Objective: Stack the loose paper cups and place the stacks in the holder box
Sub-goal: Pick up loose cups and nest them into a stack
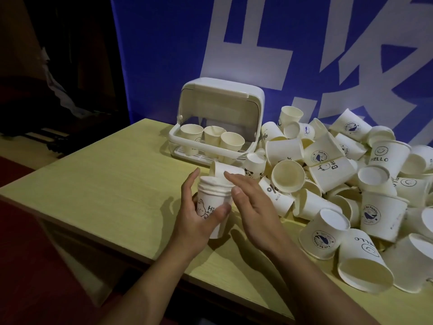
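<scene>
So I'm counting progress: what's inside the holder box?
Three upright cup stacks stand in the holder box; their bases are hidden by its front rim, so stack heights can't be told.

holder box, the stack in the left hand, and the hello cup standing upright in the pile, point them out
holder box (254, 99), head view, right side of its white lid
stack (212, 200), head view, printed wall of the outer cup
hello cup (384, 158), head view, its printed side

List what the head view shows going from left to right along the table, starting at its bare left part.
Bare table top → left hand gripping a stack of cups → right hand, open beside the stack → pile of loose cups.
</scene>
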`<state>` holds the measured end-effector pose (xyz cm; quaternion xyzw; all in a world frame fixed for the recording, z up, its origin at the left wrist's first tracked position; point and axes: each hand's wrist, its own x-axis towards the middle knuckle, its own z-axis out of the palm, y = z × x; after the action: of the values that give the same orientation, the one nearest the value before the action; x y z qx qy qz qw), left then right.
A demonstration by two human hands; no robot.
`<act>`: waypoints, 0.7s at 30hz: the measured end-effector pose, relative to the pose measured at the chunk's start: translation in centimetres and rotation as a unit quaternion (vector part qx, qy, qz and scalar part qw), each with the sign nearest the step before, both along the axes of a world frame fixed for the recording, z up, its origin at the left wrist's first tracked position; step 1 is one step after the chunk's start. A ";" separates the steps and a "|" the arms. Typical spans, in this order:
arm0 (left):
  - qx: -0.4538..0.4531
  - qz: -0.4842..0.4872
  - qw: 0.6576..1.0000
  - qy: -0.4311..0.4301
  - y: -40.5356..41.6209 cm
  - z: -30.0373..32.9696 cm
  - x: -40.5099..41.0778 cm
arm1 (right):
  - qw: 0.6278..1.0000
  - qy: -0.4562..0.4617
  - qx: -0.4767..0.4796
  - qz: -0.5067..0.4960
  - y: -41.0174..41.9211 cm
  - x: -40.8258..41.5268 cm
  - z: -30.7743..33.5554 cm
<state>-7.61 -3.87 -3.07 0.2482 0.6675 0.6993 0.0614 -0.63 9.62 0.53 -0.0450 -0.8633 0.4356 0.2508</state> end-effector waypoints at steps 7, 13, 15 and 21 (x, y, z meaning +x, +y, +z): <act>0.091 0.122 0.987 -0.053 0.0 -0.1 -0.7 | 0.977 -0.025 0.163 -0.135 1.5 -4.6 -1.4; 0.108 0.138 0.982 -0.066 0.1 0.0 -0.6 | 0.907 -0.124 0.359 -0.182 2.6 -7.9 -4.2; 0.106 0.131 0.983 -0.069 0.1 0.1 -0.6 | 0.900 -0.100 0.377 -0.197 2.9 -8.1 -4.6; 0.115 0.117 0.983 -0.088 0.2 0.0 -0.6 | 0.906 -0.045 0.376 -0.188 4.3 -7.5 -4.4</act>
<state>-8.23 -3.71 -3.05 0.1113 0.5989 0.7930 0.0093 -8.13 13.90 -3.83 -0.1281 -0.9491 0.0209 0.2869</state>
